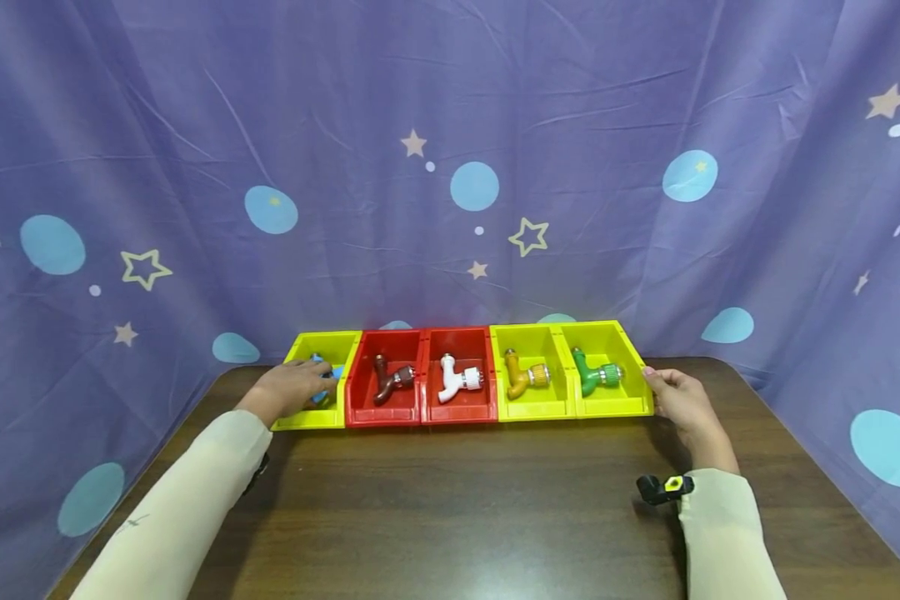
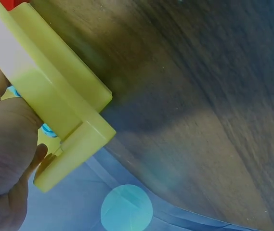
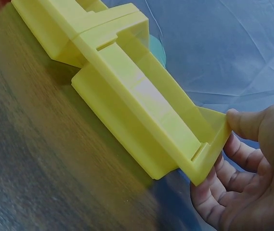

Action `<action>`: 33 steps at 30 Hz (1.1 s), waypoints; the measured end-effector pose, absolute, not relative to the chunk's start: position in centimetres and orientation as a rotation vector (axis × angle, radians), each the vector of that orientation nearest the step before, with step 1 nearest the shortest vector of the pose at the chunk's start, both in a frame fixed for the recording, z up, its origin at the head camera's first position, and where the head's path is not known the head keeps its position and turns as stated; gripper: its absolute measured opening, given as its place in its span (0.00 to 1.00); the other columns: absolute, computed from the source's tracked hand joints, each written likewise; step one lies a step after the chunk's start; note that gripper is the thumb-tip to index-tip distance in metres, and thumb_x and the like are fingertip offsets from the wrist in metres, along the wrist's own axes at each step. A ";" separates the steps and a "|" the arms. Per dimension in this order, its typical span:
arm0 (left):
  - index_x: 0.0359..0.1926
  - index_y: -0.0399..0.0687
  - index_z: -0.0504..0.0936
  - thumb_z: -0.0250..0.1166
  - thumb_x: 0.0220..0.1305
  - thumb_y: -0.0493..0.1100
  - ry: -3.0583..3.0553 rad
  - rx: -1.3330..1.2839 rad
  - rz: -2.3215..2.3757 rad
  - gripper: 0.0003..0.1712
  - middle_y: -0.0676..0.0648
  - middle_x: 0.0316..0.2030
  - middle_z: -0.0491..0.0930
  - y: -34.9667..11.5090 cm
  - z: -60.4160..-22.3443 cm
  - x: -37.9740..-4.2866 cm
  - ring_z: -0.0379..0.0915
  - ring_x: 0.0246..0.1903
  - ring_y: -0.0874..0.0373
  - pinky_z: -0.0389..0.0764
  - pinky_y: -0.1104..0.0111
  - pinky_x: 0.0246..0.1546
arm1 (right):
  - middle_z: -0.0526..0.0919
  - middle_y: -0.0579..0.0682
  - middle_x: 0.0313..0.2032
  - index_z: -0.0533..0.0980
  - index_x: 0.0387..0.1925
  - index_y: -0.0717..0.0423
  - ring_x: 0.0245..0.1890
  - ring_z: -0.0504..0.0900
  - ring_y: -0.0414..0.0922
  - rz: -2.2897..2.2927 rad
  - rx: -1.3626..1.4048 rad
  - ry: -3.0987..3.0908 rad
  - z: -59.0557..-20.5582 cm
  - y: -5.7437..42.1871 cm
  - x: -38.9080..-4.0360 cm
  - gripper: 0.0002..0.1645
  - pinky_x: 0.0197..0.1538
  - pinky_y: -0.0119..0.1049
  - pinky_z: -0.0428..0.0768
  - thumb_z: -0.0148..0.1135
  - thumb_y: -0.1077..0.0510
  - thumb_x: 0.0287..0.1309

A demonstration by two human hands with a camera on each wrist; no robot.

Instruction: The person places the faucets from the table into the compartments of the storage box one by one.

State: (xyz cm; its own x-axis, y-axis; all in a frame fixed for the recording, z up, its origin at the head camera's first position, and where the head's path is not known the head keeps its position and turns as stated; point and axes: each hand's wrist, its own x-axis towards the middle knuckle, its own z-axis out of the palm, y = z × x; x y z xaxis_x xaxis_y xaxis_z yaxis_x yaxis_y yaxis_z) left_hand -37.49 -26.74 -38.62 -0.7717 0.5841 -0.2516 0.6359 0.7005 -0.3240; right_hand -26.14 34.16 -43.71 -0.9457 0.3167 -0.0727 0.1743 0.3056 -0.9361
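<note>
In the head view, my left hand (image 1: 294, 390) reaches over the front of the leftmost yellow bin (image 1: 317, 421), its fingers around a blue tap (image 1: 337, 372). The hand hides most of that tap; in the left wrist view only bits of blue show beside the fingers. My right hand (image 1: 682, 404) grips the outer edge of the rightmost yellow bin (image 1: 615, 408). Thumb and fingers pinch that bin's corner in the right wrist view. Inside it lies a green tap (image 1: 587, 375) with a ribbed end.
Between the end bins, a brown tap (image 1: 382, 383) and a white tap (image 1: 450, 383) lie in red bins, and an orange-yellow tap (image 1: 517, 379) in a yellow one. The bins stand side by side on a wooden table (image 1: 450, 508) before a purple curtain (image 1: 360, 108).
</note>
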 end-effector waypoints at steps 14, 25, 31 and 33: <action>0.64 0.56 0.78 0.67 0.67 0.32 2.784 0.937 -0.550 0.26 0.37 0.66 0.71 -26.4 -38.7 -37.5 0.66 0.67 0.35 0.64 0.41 0.67 | 0.72 0.54 0.46 0.69 0.59 0.68 0.40 0.74 0.43 1.732 -0.458 -2.433 -43.8 34.2 -26.4 0.34 0.41 0.34 0.79 0.48 0.39 0.77; 0.64 0.57 0.78 0.67 0.68 0.34 2.781 0.885 -0.552 0.26 0.36 0.67 0.71 -26.4 -38.9 -37.7 0.65 0.68 0.34 0.64 0.41 0.67 | 0.73 0.55 0.48 0.69 0.58 0.68 0.41 0.74 0.43 1.738 -0.456 -2.419 -43.8 34.1 -26.7 0.33 0.39 0.33 0.80 0.49 0.40 0.77; 0.61 0.58 0.78 0.66 0.70 0.37 2.800 0.942 -0.532 0.21 0.35 0.61 0.75 -26.4 -38.2 -37.3 0.71 0.62 0.35 0.69 0.41 0.64 | 0.77 0.60 0.48 0.69 0.58 0.69 0.38 0.79 0.42 1.664 -0.463 -2.396 -43.3 34.3 -26.4 0.35 0.41 0.36 0.84 0.49 0.39 0.76; 0.57 0.59 0.78 0.66 0.70 0.38 2.813 0.985 -0.540 0.18 0.37 0.56 0.77 -26.3 -37.9 -37.1 0.74 0.57 0.37 0.72 0.41 0.61 | 0.78 0.61 0.47 0.70 0.58 0.68 0.38 0.80 0.43 1.626 -0.465 -2.396 -42.8 34.4 -26.3 0.35 0.43 0.38 0.85 0.49 0.38 0.76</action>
